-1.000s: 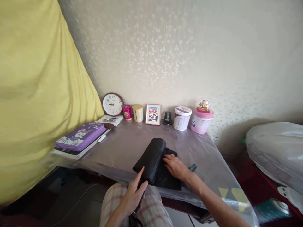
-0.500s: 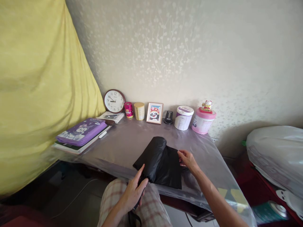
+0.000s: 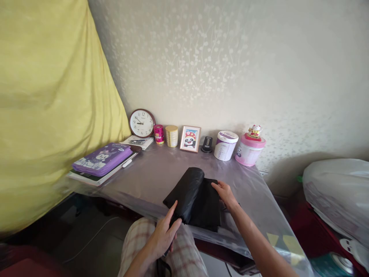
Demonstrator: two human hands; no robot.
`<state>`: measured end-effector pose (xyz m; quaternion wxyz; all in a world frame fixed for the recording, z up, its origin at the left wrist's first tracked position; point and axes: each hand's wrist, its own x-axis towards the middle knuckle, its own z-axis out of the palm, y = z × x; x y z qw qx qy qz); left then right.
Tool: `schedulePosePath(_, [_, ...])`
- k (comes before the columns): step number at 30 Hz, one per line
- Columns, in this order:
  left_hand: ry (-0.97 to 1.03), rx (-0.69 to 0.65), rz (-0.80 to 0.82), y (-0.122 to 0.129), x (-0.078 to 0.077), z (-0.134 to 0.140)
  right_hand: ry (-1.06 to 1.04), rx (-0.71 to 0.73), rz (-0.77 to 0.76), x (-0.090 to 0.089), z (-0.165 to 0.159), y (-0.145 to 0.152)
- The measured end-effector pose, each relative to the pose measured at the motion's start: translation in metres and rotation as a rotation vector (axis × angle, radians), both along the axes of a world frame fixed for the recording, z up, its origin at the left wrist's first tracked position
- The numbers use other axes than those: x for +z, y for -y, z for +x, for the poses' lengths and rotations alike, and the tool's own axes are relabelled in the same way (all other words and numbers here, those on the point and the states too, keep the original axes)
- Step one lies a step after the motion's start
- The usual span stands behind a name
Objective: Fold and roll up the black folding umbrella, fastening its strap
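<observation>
A black folding umbrella [image 3: 184, 190] lies at the front edge of the table, its canopy collapsed and one loose flap of cloth spread to the right. My left hand [image 3: 164, 235] is closed around its handle end, over my lap, with thumb and forefinger near the base of the canopy. A dark wrist strap [image 3: 163, 266] hangs below that hand. At the right, my right hand [image 3: 226, 192] pinches the outer edge of the loose flap, with the thumb and fingertips on the cloth. Part of the handle is hidden inside my left hand.
A plastic sheet covers the table [image 3: 161, 169]. Along the wall stand a clock [image 3: 142, 123], a pink can [image 3: 158, 134], a yellow-lidded tub [image 3: 172, 136], a framed panda picture [image 3: 190, 138], and two larger tubs [image 3: 225, 146]. A purple case [image 3: 102, 158] rests on books at left.
My right hand has shifted its fingers slightly inward over the flap's edge. My left hand keeps its hold on the handle. The view has turned slightly.
</observation>
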<state>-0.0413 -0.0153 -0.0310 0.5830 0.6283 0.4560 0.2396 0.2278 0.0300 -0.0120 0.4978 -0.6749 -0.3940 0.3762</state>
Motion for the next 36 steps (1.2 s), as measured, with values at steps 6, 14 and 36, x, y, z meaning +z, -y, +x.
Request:
schedulePosePath(6, [-0.068, -0.004, 0.017, -0.003, -0.001, -0.002, -0.246, -0.03, 0.059, 0.023, -0.021, -0.012])
schedulePosePath(14, [-0.446, -0.044, 0.208, -0.005, 0.021, 0.002, -0.215, -0.012, 0.153, 0.03, -0.052, -0.043])
schedulePosePath(36, [-0.991, -0.119, 0.634, 0.009, 0.028, 0.015, 0.484, 0.154, 0.158, 0.012, -0.072, -0.084])
